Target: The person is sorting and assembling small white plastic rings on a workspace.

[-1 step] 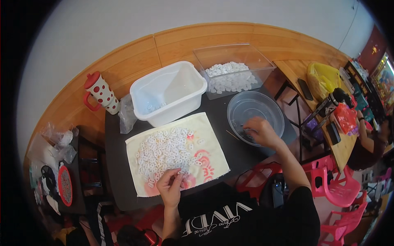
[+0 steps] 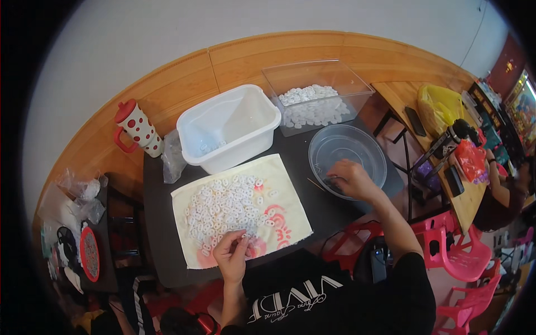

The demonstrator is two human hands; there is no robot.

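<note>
White pieces [image 2: 218,206] strew the tabletop towel [image 2: 290,198] near wood panelling [image 2: 245,58]; left grip [image 2: 233,255] pinches one, right grip [image 2: 353,178] unclear.

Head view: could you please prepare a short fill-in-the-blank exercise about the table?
1. The white basin stands ____ the spotted tumbler and the rectangular clear box.
2. The tumbler's lid is coloured ____.
3. The hand over the cloth is the person's ____ hand.
4. The hand at the round clear bowl is the ____ one.

Missing words: between; red; left; right.
</note>
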